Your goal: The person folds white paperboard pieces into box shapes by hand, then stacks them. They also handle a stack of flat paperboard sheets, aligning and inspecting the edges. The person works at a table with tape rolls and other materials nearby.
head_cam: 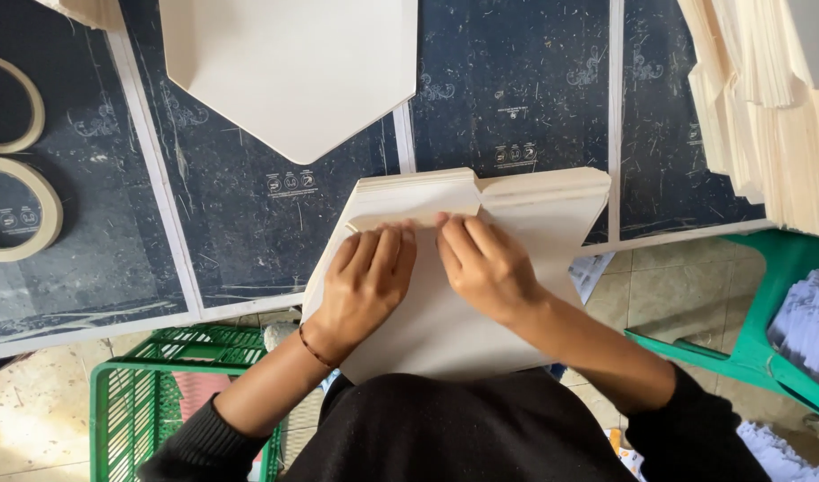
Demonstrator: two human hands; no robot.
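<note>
A thick stack of cream paper sheets (552, 210) lies half on the dark cutting mat (249, 232) and half on my lap. My left hand (369, 277) presses flat on the top sheet, fingertips on a folded flap near the upper edge. My right hand (485, 263) lies beside it, fingers pushing down on the same fold. The two hands nearly touch at the fingertips. Both press on the paper rather than grip it.
A pointed cream card stack (293, 71) lies at the top centre. Two rolls of masking tape (16, 210) sit at the left. More paper piles (766, 107) stand at the right. A green wire basket (159, 393) and a green plastic stool (766, 295) flank my lap.
</note>
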